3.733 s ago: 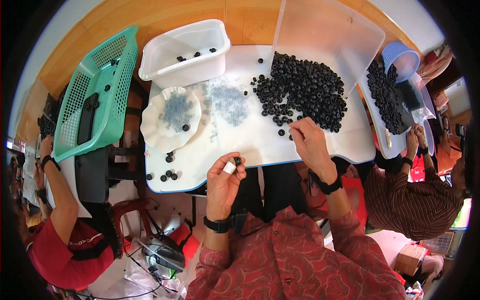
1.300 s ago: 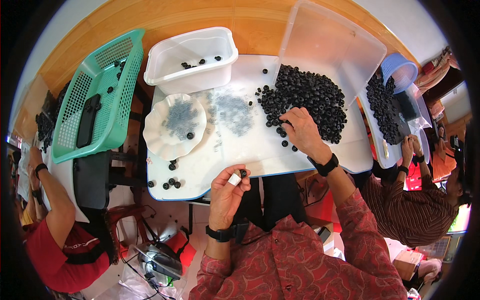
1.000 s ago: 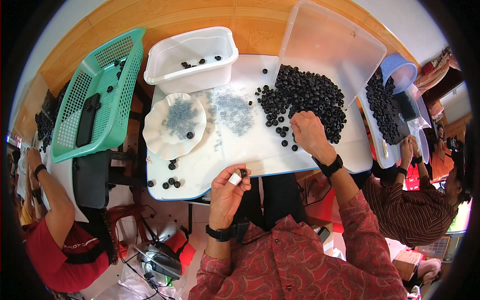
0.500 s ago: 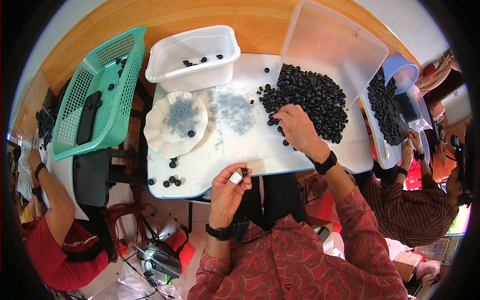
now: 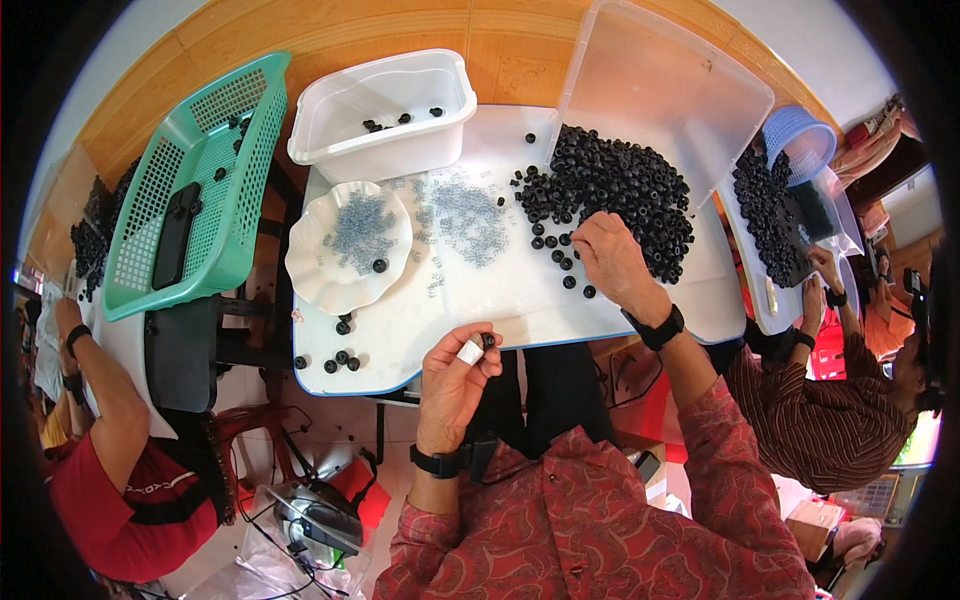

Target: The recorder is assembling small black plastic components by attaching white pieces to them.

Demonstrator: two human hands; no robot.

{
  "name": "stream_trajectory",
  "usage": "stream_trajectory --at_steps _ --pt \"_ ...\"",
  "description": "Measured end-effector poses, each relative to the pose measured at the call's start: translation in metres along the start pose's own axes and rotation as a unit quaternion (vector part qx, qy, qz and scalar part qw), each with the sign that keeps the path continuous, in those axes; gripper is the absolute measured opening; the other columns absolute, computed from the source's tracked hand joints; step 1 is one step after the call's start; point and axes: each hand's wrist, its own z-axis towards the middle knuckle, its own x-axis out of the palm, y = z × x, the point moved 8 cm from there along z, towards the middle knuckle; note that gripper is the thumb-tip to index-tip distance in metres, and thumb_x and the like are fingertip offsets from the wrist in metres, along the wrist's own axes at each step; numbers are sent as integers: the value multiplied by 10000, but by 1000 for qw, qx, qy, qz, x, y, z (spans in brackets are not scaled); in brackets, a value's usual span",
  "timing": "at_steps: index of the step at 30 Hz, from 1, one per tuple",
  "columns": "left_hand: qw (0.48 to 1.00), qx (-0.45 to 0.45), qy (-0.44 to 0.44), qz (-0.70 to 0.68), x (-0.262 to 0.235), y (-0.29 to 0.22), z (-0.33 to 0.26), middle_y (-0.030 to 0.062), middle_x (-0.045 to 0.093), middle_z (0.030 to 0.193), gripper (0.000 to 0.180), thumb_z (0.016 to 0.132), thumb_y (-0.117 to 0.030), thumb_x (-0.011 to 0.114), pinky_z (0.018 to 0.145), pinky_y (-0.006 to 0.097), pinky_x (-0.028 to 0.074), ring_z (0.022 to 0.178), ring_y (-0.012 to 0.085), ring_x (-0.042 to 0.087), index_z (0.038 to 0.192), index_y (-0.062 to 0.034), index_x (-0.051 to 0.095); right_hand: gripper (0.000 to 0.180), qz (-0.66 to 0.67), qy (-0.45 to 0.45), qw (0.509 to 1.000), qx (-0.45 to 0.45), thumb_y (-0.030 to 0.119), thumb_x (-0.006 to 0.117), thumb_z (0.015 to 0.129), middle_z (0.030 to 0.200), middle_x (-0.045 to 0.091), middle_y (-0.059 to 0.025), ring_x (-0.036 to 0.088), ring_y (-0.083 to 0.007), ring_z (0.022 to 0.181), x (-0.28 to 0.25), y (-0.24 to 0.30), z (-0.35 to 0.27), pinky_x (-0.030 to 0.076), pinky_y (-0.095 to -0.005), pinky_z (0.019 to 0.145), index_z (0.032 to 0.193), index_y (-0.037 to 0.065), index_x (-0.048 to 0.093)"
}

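My left hand (image 5: 455,385) is closed near the table's front edge, holding a small round black part (image 5: 488,341) between thumb and fingers. White tape or wrapping (image 5: 470,352) covers one of its digits. Over the near-left side of a heap of black parts (image 5: 635,190), my right hand (image 5: 615,262) bends its fingers together; whatever they hold, if anything, is hidden. Several loose black parts (image 5: 567,264) lie just left of that hand. Small clear pieces (image 5: 470,225) are spread on the white table (image 5: 480,305), and more fill a scalloped white plate (image 5: 310,270) with one black part (image 5: 380,266) on it.
A white tub (image 5: 385,150) with a few black parts stands at the back. Left of it is a green basket (image 5: 135,270). A translucent bin (image 5: 670,80) lies tipped behind the heap. Co-workers sit left (image 5: 130,480) and right (image 5: 810,410). Several black parts (image 5: 342,357) lie front left.
My right hand has shifted slightly right and toward me, and its fingers have curled in. Several loose parts now show apart from the heap on its left. My left hand stays nearly still.
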Motion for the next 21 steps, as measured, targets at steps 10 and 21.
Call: stream_trajectory --at_steps 10,21 --pt "1000 -4 5 0 -1 1 0 159 647 1037 255 945 -63 609 697 267 500 813 159 602 1170 56 620 169 11 -3 998 -57 23 633 830 989 587 -79 535 -270 973 10 25 7 457 -377 876 990 62 673" --pt "1000 -6 0 1 -2 1 0 158 652 1027 259 944 -72 616 698 265 501 812 158 604 1170 56 621 51 6 7 1000 -27 51 640 835 965 591 -83 549 -276 937 10 7 3 463 -381 869 874 44 672"
